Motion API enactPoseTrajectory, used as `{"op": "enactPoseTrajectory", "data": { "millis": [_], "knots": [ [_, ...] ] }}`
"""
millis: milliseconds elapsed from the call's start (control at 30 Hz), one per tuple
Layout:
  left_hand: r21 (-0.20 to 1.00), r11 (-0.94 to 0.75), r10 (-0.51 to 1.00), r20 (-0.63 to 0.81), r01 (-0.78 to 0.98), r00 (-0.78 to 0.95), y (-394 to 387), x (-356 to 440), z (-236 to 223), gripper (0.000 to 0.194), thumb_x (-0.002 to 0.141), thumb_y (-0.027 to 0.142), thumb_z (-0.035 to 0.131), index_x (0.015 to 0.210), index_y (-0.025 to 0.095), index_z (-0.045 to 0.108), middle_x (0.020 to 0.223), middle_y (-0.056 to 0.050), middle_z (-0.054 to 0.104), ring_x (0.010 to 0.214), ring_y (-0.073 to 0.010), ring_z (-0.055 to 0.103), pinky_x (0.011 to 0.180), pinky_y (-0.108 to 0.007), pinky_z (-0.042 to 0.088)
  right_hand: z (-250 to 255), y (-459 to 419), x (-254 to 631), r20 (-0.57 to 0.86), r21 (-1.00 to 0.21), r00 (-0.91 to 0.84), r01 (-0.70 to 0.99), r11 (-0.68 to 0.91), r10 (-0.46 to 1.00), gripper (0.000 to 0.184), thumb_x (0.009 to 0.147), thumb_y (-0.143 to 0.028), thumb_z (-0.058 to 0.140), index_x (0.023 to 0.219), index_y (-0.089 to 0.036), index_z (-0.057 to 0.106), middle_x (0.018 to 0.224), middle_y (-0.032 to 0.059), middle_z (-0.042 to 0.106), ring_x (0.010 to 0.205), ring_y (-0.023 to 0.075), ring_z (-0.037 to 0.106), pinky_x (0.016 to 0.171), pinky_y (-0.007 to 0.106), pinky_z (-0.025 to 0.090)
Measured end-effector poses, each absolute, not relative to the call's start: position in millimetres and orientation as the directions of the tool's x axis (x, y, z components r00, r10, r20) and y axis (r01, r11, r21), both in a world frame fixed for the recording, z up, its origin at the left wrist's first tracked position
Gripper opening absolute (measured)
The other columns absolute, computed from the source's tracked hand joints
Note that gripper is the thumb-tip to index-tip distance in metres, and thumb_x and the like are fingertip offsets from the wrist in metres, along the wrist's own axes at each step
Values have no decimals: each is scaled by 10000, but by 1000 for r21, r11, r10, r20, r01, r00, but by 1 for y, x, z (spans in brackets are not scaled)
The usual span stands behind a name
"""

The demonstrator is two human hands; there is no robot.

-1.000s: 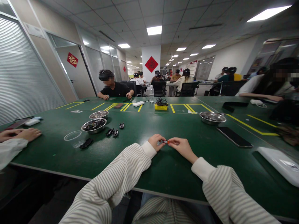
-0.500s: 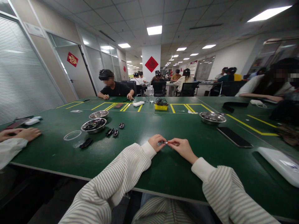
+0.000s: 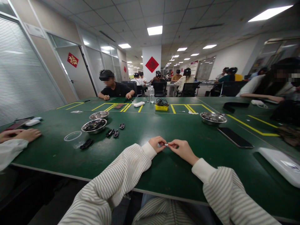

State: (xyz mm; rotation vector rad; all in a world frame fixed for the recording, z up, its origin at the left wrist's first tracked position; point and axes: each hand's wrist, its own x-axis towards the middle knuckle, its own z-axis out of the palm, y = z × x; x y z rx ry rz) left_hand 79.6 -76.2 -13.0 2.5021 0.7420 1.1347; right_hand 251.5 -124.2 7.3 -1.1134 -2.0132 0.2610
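Note:
Both my hands meet above the green table (image 3: pixel 164 175), fingertips close together. My left hand (image 3: pixel 156 144) is closed in a pinch on a small dark part with a shiny metal end (image 3: pixel 166 144). From the other side my right hand (image 3: pixel 179 147) pinches the same small part, where a speck of orange shows at the fingertips. The part is too small to name, and my fingers cover much of it. To the left lie several small black parts (image 3: pixel 115 133) near a metal bowl (image 3: pixel 95 127) filled with similar dark parts.
Behind that bowl stands another metal bowl (image 3: pixel 99 115); a third bowl (image 3: pixel 213 118) is at right. A phone (image 3: pixel 235 137) and a white case (image 3: pixel 280 165) lie at right. A clear plastic ring (image 3: pixel 73 135) lies at left. Co-workers sit around the table, one person's hands (image 3: pixel 25 134) at far left.
My hands have barely shifted, dipping very slightly with the small part between them. Less orange shows at my right fingertips. The co-worker across the table has moved a hand a little.

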Motion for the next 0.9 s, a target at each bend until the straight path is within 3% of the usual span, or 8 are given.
{"op": "enactPoseTrajectory", "data": {
  "millis": [233, 400, 567, 767, 900],
  "knots": [
    [562, -775, 625, 610, 289, 488, -77, 80, -11, 141, 629, 192, 561, 754, 128, 581, 663, -9, 553, 552, -59, 510, 551, -179, 450, 5, -121, 250, 395, -782, -210, 435, 447, 894, 236, 668, -322, 542, 752, -113, 611, 645, 62, 642, 554, 148, 598, 517, 238, 488],
    [625, -738, 657, 582, 253, 479, -76, 81, -13, 169, 629, 206, 568, 766, 108, 579, 654, -13, 550, 532, -54, 501, 532, -177, 448, 3, -120, 249, 380, -801, -216, 409, 437, 899, 239, 667, -324, 544, 765, -116, 609, 673, 66, 642, 585, 156, 608, 541, 251, 501],
    [497, -816, 573, 627, 296, 527, -77, 80, -11, 147, 627, 201, 567, 753, 126, 584, 652, -8, 541, 553, -60, 488, 549, -179, 435, 4, -121, 249, 341, -831, -206, 391, 397, 917, 245, 663, -320, 549, 779, -113, 609, 670, 65, 644, 572, 156, 610, 512, 245, 505],
    [367, -860, 510, 629, 355, 586, -78, 78, -9, 140, 687, 228, 522, 789, 150, 579, 700, -20, 550, 612, -78, 493, 587, -192, 427, 10, -125, 250, 448, -691, -235, 522, 501, 863, 176, 677, -293, 541, 718, -149, 633, 612, 45, 642, 509, 135, 587, 495, 225, 475],
    [313, -882, 470, 641, 352, 607, -78, 78, -9, 145, 708, 241, 500, 793, 153, 578, 713, -28, 553, 643, -88, 498, 613, -200, 423, 10, -125, 250, 450, -678, -239, 536, 504, 860, 180, 684, -293, 534, 736, -153, 634, 618, 43, 644, 518, 138, 589, 498, 222, 471]
  ]
}}
